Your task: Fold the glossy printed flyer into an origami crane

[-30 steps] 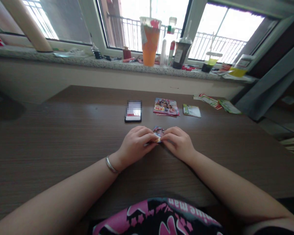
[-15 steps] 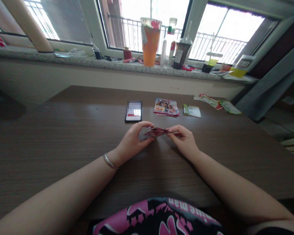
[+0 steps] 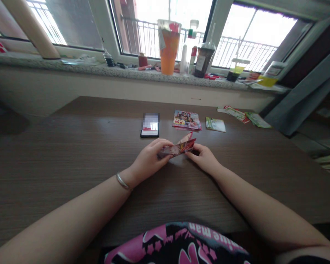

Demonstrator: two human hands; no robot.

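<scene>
My left hand pinches the left end of a folded, colourful leaflet, fingers over its upper edge and thumb below. At its right end the leaflet parts into two red-printed flaps that stand up and spread. My right hand grips at that end, thumb at the lower edge and fingertips partly hidden behind the paper. Just beyond the leaflet lies a stack of printed flyers. To the left of the stack a phone rests face up with its screen lit.
A small stack of green and white cards lies right of the flyers, and several green and red packets lie at the far right. On the windowsill stand an orange drink cup, a dark drink cup and bottles.
The leaflet has tilted up, showing more of its printed face, and its right end has spread into two flaps. My right hand has shifted slightly left and down.
</scene>
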